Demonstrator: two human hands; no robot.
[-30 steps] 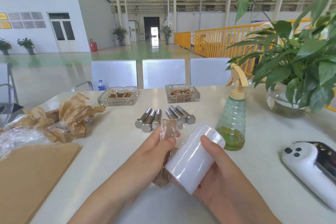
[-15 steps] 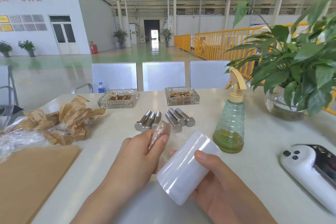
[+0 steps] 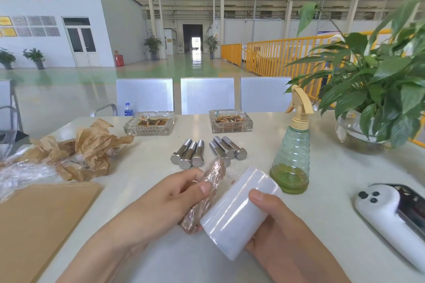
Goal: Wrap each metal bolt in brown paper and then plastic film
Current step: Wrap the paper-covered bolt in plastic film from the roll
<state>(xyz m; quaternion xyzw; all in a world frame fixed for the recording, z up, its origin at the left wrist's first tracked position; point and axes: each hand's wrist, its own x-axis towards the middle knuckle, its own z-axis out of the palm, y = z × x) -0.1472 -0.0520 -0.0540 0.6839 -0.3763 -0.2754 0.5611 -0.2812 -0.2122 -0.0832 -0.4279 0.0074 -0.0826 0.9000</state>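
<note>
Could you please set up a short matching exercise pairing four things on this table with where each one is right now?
Things:
1. film roll
2. wrapped bolt
3. spray bottle
4. crumpled brown paper

Places:
A. far left of the table
B. gripped in the left hand
C. standing right of the bare bolts
D. held in the right hand

Pairs: 1-D, 2-B, 3-C, 4-A

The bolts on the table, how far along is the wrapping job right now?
In hand: the left hand holds one bolt already in brown paper with film over it, while the right hand grips the film roll. Left: six bare bolts lie in two groups of three behind the hands. Flat brown sheets wait at the left. I can't pick out any finished bolt set aside.
</note>
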